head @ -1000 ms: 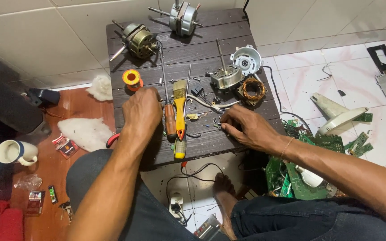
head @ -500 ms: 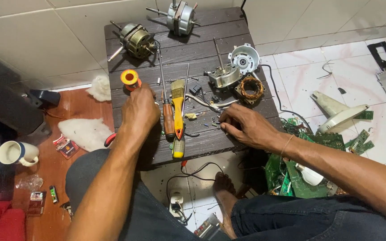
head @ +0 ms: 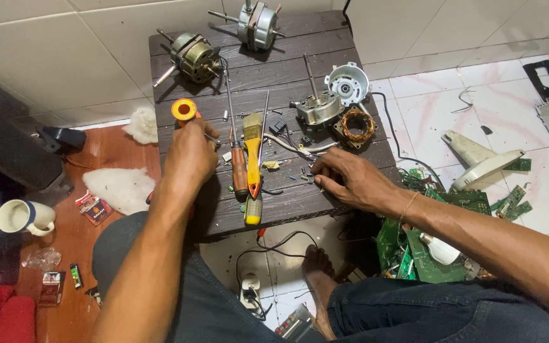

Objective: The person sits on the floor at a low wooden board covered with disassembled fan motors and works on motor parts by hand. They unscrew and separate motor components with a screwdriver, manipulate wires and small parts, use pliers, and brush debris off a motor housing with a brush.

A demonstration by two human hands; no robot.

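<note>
My left hand (head: 189, 155) rests on the dark slatted table (head: 287, 51) just below an orange solder spool (head: 183, 109). Its fingers are curled around a thin metal piece whose tip shows to the right of them. My right hand (head: 345, 179) lies flat near the table's front right, fingertips spread over small screws and bits. Between the hands lie an orange-handled screwdriver (head: 239, 171), a yellow brush (head: 252, 133) and a yellow-and-red-handled screwdriver (head: 253, 194). Beyond the right hand are an opened motor housing (head: 318, 108), a white end cap (head: 347, 82) and a copper winding (head: 356, 125).
Two whole motors (head: 195, 57) (head: 257, 24) stand at the table's far edge. Green circuit boards (head: 427, 254) and a white fan part (head: 484, 165) lie on the floor at right. A mug (head: 23, 217) and white fluff (head: 122, 187) lie at left, a power strip (head: 249, 295) under the table.
My left hand has slid away from me toward the orange spool. My right hand has stayed near the small parts at the table's front right.
</note>
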